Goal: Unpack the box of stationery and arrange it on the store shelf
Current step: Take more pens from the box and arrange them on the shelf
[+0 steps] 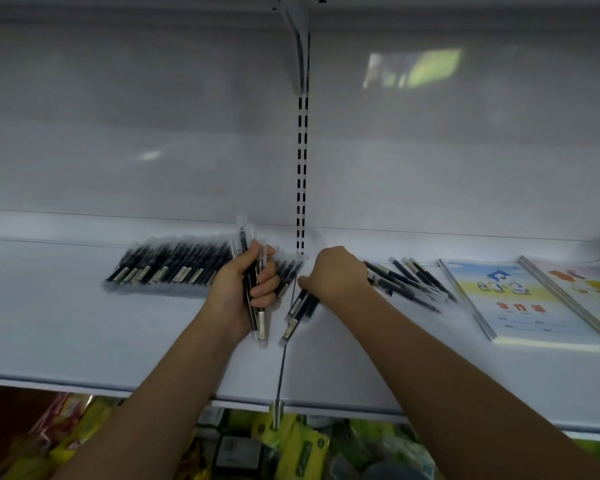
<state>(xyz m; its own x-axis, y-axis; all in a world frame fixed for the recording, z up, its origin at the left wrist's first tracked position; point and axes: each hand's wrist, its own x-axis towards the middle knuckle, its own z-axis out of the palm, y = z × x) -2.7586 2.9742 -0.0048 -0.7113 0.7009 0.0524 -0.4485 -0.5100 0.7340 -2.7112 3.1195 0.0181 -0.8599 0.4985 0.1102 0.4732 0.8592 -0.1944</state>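
Left hand (246, 289) gripping slim black pens (253, 299) — right hand (333, 275) over more, glossy white shelf (84, 341)

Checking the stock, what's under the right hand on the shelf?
Black pens in clear wrappers stick out from beneath the right hand on the white shelf. The hand covers their upper ends.

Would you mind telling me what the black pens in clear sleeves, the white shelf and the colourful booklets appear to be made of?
The black pens in clear sleeves look like plastic barrels in thin glossy film: the wrap edges catch light. The white shelf seems to be painted metal, smooth and slightly glossy, with a slotted upright behind. The colourful booklets appear to be printed paper or card, judging by the stacked page edges.
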